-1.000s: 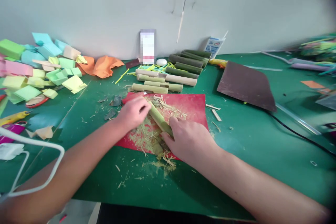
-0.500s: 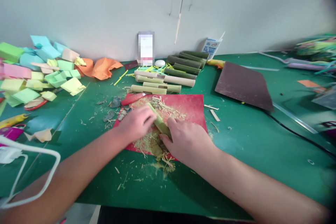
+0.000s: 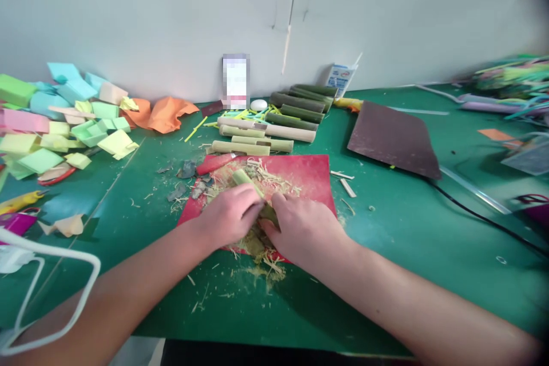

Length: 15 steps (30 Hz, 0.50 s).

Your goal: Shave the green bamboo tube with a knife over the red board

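A pale green bamboo piece (image 3: 242,176) lies slantwise above the red sheet (image 3: 309,174), its far end pointing up and to the left. My right hand (image 3: 304,226) is closed around its near end, thumb on the left side. Over the middle of the bamboo is my left hand (image 3: 229,214), fingers curled and pressed together against it. Whatever may be between those fingers and the bamboo is hidden. Shavings and pale dust (image 3: 268,266) cover the sheet beneath both hands. A red-handled tool (image 3: 214,164) rests at the sheet's upper left edge.
Several cut bamboo pieces (image 3: 278,132) lie in rows behind the sheet. A dark brown sheet (image 3: 392,140) is at the right, with a black cable (image 3: 480,211). Folded coloured papers (image 3: 68,120) pile up at the left. A phone (image 3: 235,80) leans on the wall, near a carton (image 3: 341,79).
My left hand has slid down along the bamboo, nearer to me and closer to my right hand. My right hand keeps its hold at the near end. The view has shifted slightly.
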Tool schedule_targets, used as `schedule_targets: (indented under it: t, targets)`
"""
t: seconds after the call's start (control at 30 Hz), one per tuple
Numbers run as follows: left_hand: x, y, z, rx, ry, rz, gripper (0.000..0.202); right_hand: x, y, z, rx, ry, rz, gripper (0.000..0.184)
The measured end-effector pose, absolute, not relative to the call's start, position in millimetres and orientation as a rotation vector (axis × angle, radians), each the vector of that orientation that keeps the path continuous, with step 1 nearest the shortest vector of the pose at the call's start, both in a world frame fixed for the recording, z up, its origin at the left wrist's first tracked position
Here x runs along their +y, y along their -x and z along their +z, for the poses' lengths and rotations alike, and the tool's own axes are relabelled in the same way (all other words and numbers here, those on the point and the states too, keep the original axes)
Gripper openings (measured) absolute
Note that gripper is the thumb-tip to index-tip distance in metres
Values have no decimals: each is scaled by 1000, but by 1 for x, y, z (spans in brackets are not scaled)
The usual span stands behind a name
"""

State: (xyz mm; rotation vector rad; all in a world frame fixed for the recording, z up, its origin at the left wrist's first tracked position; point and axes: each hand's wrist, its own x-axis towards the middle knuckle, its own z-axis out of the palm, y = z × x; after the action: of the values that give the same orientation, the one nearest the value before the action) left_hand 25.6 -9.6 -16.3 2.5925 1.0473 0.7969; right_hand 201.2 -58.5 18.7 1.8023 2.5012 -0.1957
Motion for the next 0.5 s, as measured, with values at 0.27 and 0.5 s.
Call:
schedule_targets:
  t: [0.27,0.5]
  targets:
    - [-6,-24,-19,1027,-2562,884,16,-57,-203,21,2486,-1808,-222,22]
    - [-6,-25,-21,1063,-2565,890,16,-58,-202,23,2469,-1809,-197,23]
